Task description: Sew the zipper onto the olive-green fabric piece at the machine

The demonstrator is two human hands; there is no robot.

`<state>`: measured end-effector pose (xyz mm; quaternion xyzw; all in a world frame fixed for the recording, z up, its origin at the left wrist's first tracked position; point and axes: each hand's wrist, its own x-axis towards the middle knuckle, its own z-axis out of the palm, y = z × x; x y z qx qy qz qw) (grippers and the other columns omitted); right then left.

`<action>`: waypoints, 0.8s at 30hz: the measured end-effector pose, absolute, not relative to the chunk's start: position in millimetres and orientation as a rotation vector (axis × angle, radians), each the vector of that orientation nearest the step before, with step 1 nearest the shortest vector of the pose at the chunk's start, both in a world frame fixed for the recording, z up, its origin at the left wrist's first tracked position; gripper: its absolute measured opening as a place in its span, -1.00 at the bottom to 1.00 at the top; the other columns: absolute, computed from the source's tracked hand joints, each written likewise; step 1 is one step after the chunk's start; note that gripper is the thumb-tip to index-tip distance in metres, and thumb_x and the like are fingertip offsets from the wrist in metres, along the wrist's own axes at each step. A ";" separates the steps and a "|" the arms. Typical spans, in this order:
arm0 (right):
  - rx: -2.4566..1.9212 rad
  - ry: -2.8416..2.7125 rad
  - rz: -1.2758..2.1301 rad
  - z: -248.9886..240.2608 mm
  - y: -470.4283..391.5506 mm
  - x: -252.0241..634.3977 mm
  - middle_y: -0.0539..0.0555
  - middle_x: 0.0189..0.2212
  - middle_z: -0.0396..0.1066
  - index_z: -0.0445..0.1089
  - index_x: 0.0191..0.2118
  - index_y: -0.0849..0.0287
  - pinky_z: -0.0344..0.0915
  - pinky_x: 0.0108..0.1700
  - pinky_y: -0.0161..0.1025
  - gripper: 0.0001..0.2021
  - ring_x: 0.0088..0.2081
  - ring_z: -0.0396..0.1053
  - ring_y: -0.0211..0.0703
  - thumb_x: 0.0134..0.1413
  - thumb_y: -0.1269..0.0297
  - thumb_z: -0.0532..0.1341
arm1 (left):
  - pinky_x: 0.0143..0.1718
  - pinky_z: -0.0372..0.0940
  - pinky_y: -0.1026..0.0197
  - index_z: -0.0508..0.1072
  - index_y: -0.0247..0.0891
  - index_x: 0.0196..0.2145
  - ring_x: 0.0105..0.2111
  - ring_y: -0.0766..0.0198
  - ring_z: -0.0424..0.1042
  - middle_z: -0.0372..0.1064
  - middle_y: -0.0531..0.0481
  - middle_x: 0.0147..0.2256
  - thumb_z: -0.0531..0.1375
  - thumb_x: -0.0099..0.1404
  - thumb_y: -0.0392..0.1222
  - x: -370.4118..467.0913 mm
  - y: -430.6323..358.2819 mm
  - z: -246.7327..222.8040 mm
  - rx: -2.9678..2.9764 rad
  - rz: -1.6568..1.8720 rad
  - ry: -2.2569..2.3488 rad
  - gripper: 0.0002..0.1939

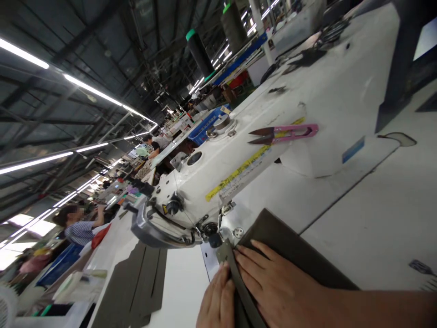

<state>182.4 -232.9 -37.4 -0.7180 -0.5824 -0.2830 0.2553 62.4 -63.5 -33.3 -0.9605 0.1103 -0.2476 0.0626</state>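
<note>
A white sewing machine (pixel 259 136) stands on a white table (pixel 375 218), seen at a strong tilt. Dark grey-brown fabric (pixel 293 248) lies under its needle area (pixel 218 237). My left hand (pixel 216 300) rests flat on the fabric strip just left of the seam. My right hand (pixel 273 284) presses flat on the fabric to the right, fingertips close to the presser foot. Neither hand grips anything; the fingers lie stretched and together on the cloth.
Pink thread snips (pixel 283 133) lie on top of the machine arm. More dark fabric pieces (pixel 139 282) lie on the table to the left. Large thread cones (pixel 200 52) stand behind. Other workers (pixel 80 225) sit at stations along the hall.
</note>
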 end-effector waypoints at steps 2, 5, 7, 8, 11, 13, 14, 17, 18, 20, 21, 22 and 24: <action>-1.945 -1.688 -0.730 -33.4 -238.9 181.5 0.27 0.01 0.28 0.30 0.04 0.38 0.10 0.05 0.02 -0.61 0.04 0.20 0.06 0.21 0.25 -0.01 | -0.01 0.34 0.20 0.28 -0.33 0.02 0.02 0.18 0.30 0.30 -0.17 0.02 -0.10 0.28 -0.49 58.8 -64.5 -31.3 -2.993 -0.669 0.266 -0.60; -1.935 -1.745 -0.757 -30.8 -242.6 179.7 0.24 0.07 0.22 0.19 0.15 0.36 0.12 0.06 0.02 -0.52 0.08 0.17 0.07 0.09 0.37 0.03 | -0.01 0.31 0.19 0.24 -0.37 0.04 0.05 0.19 0.27 0.24 -0.22 0.06 -0.11 0.25 -0.51 53.4 -69.0 -25.6 -3.099 -0.589 0.250 -0.58; -1.933 -1.755 -0.819 -30.6 -242.1 178.0 0.23 0.09 0.19 0.13 0.19 0.38 0.17 0.04 0.03 -0.41 0.08 0.17 0.07 -0.05 0.46 0.02 | -0.01 0.32 0.15 0.26 -0.37 0.04 0.05 0.15 0.27 0.22 -0.26 0.07 -0.07 0.28 -0.47 50.0 -73.7 -21.3 -3.124 -0.590 0.279 -0.61; -1.929 -1.774 -0.842 -30.7 -241.6 177.2 0.24 0.10 0.17 0.10 0.20 0.40 0.20 0.03 0.03 -0.37 0.08 0.17 0.07 -0.10 0.48 0.01 | -0.02 0.33 0.13 0.27 -0.36 0.04 0.05 0.13 0.27 0.21 -0.27 0.07 -0.04 0.30 -0.45 48.6 -76.2 -19.7 -3.121 -0.618 0.275 -0.63; -1.885 -1.838 -0.880 -32.2 -241.1 175.2 0.25 0.11 0.16 0.05 0.22 0.42 0.27 0.00 0.00 -0.34 0.09 0.18 0.05 -0.11 0.50 -0.01 | -0.05 0.35 0.05 0.33 -0.32 0.01 0.03 0.06 0.29 0.24 -0.27 0.04 0.03 0.33 -0.39 46.4 -82.6 -18.4 -3.068 -0.734 0.199 -0.70; -1.859 -1.853 -0.872 -34.6 -241.4 174.8 0.23 0.12 0.14 0.02 0.23 0.41 0.27 0.02 -0.02 -0.35 0.10 0.15 0.02 -0.07 0.50 0.00 | -0.05 0.36 0.04 0.37 -0.32 -0.02 -0.01 0.04 0.32 0.29 -0.25 0.00 0.05 0.34 -0.38 46.6 -85.0 -19.5 -3.013 -0.784 0.183 -0.73; -1.846 -1.855 -0.866 -36.0 -241.5 174.9 0.22 0.13 0.13 0.01 0.24 0.40 0.27 0.03 -0.04 -0.36 0.12 0.14 0.02 -0.05 0.49 0.00 | -0.06 0.37 0.05 0.38 -0.33 -0.04 -0.03 0.05 0.35 0.31 -0.23 -0.02 0.05 0.34 -0.38 46.9 -85.6 -20.2 -2.991 -0.800 0.186 -0.74; -1.818 -1.859 -0.843 -39.4 -241.2 175.8 0.21 0.15 0.10 -0.06 0.27 0.37 0.25 0.06 -0.05 -0.35 0.13 0.11 -0.01 -0.01 0.51 -0.01 | -0.06 0.38 0.10 0.42 -0.32 -0.08 -0.07 0.09 0.38 0.35 -0.19 -0.05 0.04 0.37 -0.36 47.8 -86.4 -22.4 -2.963 -0.849 0.187 -0.77; -1.813 -1.864 -0.840 -39.8 -241.0 176.1 0.21 0.15 0.09 -0.08 0.28 0.37 0.26 0.06 -0.05 -0.35 0.13 0.11 -0.02 0.00 0.51 -0.02 | -0.06 0.38 0.12 0.42 -0.31 -0.08 -0.07 0.11 0.39 0.35 -0.18 -0.05 0.03 0.38 -0.35 47.9 -86.5 -23.1 -2.962 -0.860 0.180 -0.77; -1.818 -1.882 -0.837 -38.9 -240.6 176.4 0.22 0.15 0.08 -0.10 0.28 0.37 0.28 0.04 -0.04 -0.35 0.14 0.11 -0.01 0.01 0.52 -0.02 | -0.07 0.39 0.15 0.42 -0.30 -0.08 -0.07 0.13 0.39 0.36 -0.17 -0.05 0.02 0.39 -0.34 47.9 -86.9 -24.7 -2.955 -0.875 0.156 -0.76; -1.828 -1.898 -0.834 -37.8 -240.5 176.4 0.23 0.15 0.07 -0.10 0.28 0.38 0.29 0.03 -0.02 -0.35 0.14 0.10 0.01 0.01 0.51 -0.02 | -0.08 0.40 0.15 0.42 -0.30 -0.07 -0.08 0.13 0.39 0.36 -0.17 -0.06 0.01 0.40 -0.34 47.9 -87.2 -25.6 -2.944 -0.884 0.155 -0.75; -1.838 -1.915 -0.836 -36.6 -240.6 176.3 0.24 0.15 0.07 -0.10 0.28 0.39 0.31 0.02 -0.01 -0.35 0.13 0.11 0.02 0.00 0.51 -0.02 | -0.09 0.41 0.15 0.42 -0.31 -0.07 -0.08 0.12 0.39 0.36 -0.17 -0.06 0.00 0.40 -0.34 48.0 -87.6 -26.7 -2.928 -0.899 0.157 -0.75; -1.860 -1.944 -0.855 -34.3 -240.7 175.8 0.26 0.14 0.08 -0.08 0.27 0.42 0.33 -0.01 0.01 -0.35 0.12 0.13 0.05 -0.01 0.50 -0.02 | -0.12 0.43 0.13 0.43 -0.34 -0.10 -0.10 0.10 0.41 0.37 -0.19 -0.07 -0.01 0.40 -0.34 48.8 -88.1 -29.1 -2.894 -0.929 0.168 -0.75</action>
